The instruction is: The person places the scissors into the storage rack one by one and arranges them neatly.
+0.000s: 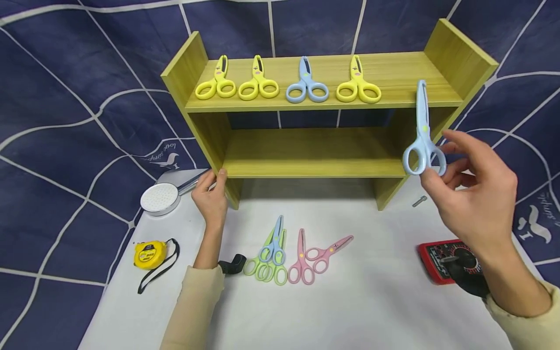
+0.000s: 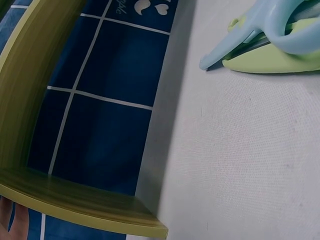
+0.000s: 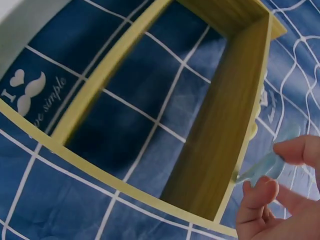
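Blue scissors (image 1: 423, 129) stand tip up in my right hand (image 1: 477, 194), pinched at the handle loops in front of the right end of the wooden shelf's (image 1: 315, 151) top board. In the right wrist view the blue scissors (image 3: 267, 162) are partly hidden by the fingers. My left hand (image 1: 212, 197) grips the shelf's left side panel low down, thumb at its front edge; in the left wrist view fingers (image 2: 19, 222) show outside the panel. On the top board lie yellow scissors (image 1: 218, 82), more yellow pairs and one blue pair of scissors (image 1: 306, 85), tips pointing back.
Blue scissors (image 1: 277, 238) lie over green scissors (image 1: 280, 274) on the white table, beside pink scissors (image 1: 301, 260). At left are a shower head (image 1: 159, 198) and tape measure (image 1: 150, 254). A red multimeter (image 1: 433, 272) and a bolt (image 1: 419, 201) lie at right.
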Available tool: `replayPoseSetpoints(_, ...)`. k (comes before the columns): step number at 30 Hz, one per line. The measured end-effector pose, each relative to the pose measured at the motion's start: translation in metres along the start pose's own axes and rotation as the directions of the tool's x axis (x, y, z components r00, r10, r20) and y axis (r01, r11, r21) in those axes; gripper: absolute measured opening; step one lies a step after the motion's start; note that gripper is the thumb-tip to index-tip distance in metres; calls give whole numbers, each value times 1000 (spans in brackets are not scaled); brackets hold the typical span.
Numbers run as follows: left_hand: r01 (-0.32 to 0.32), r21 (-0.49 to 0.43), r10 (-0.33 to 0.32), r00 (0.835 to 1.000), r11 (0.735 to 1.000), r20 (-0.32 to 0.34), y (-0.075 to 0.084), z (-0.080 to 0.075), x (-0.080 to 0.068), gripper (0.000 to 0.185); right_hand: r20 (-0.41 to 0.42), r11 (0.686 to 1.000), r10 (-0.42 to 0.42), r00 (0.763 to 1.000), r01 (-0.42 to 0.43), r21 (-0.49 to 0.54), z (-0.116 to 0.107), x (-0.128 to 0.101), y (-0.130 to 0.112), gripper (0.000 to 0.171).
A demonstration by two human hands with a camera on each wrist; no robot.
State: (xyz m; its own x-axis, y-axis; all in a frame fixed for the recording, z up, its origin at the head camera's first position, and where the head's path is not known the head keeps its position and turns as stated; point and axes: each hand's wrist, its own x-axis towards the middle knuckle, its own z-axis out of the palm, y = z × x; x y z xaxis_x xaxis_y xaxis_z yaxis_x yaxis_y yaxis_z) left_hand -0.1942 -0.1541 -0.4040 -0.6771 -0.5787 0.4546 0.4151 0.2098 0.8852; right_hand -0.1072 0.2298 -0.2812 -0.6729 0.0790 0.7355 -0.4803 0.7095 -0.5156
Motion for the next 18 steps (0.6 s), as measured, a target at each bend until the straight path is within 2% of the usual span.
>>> replayPoseSetpoints(5, -10, 15, 10, 1000, 1000, 4, 0, 0, 0, 19, -50, 996, 43, 998, -39, 86, 4, 22, 2, 53)
replayPoseSetpoints(9, -25, 33, 25, 1000, 999, 5, 0, 0, 1, 18, -65, 976, 105, 992, -90, 199, 10, 39, 4, 54)
replayPoseSetpoints(12, -27, 40, 27, 1000, 999, 8, -1, 0, 1, 18, -89, 957, 125, 988, -97, 273, 17, 51, 6, 51)
replayPoseSetpoints(18, -36, 50, 36, 999, 998, 7, 0, 0, 0, 19, -156, 947, 154, 976, -100, 305, 32, 69, 10, 48)
